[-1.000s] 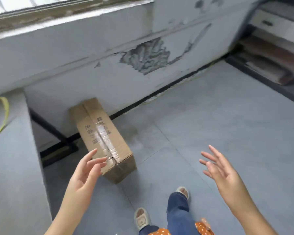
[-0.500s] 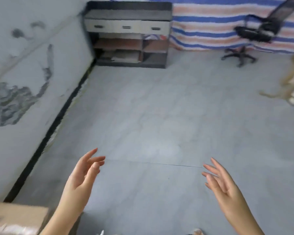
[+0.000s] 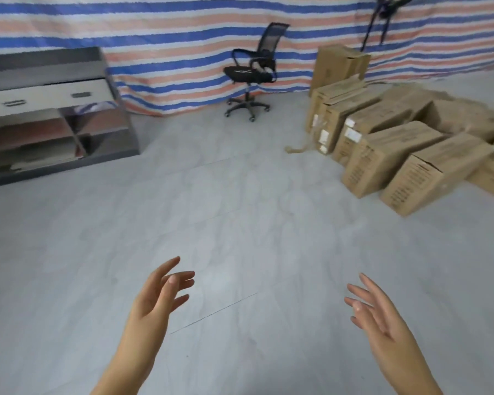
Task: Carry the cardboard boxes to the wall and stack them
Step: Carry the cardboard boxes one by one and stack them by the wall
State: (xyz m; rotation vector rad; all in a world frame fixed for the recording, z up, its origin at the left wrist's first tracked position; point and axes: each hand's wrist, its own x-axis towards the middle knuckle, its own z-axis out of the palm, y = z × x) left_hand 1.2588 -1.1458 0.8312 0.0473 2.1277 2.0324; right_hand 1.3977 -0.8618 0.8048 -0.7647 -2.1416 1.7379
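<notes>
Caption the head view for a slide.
Both hands, left and right, open and empty, facing cardboard boxes on the floor.

My left hand (image 3: 157, 300) and right hand (image 3: 380, 317) near, cardboard boxes (image 3: 397, 143) far right, chair (image 3: 253, 72) far centre, cabinet (image 3: 52, 112) far left.

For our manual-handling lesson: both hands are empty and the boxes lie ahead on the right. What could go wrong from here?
1. The cardboard boxes lie tightly packed and some are tilted; pulling one out may shift its neighbours.
2. A loose scrap lies on the floor beside the pile, a possible trip or slip.
3. With a box held between the left hand and right hand, the view of the floor may be blocked.
</notes>
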